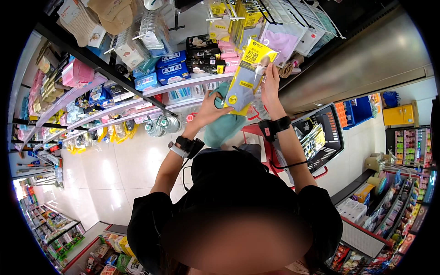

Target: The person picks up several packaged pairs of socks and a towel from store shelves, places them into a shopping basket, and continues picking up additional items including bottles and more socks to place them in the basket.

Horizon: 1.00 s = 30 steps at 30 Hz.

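Note:
I hold a flat yellow and grey packet (250,75) up in front of the shelves with both hands. My left hand (210,109) grips its lower end, fingers spread over the bottom edge. My right hand (270,86) holds its right edge higher up. Each wrist wears a black band. A teal soft item (224,126) hangs just below the packet, under my left hand; whether that hand also holds it I cannot tell.
White shelves (183,85) with blue, black and pink boxes run behind the packet, and bagged goods hang on hooks (256,13) above. A black shopping basket (332,133) on a red cart stands at my right. Pale glossy floor tiles (114,169) lie at left.

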Available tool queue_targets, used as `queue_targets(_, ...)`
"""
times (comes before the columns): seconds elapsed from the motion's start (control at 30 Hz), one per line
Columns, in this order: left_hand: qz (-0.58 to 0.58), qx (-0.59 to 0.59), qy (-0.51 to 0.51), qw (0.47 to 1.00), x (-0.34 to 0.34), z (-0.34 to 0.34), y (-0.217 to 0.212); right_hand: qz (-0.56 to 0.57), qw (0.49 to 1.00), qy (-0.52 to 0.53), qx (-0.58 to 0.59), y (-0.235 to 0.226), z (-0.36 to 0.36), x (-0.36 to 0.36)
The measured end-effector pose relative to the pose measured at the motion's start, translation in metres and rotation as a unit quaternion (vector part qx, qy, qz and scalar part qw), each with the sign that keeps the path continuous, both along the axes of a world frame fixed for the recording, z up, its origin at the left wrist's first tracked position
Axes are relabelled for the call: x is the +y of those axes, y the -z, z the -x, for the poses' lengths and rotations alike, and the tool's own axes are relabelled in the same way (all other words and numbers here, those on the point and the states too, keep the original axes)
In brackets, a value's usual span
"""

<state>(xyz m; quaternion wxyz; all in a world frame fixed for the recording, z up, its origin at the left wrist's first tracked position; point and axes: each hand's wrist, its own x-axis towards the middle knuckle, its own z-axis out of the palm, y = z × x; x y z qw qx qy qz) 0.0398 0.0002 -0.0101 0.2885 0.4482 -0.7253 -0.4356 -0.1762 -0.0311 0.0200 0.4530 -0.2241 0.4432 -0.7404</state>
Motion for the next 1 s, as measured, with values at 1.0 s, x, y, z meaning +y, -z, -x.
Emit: queue_targets(1.0,0.351,-0.06,-0.038,0.934,-0.016,-0.028,-0.035,-0.018,0.768,-0.213,0.604,0.017,0.015,0.006)
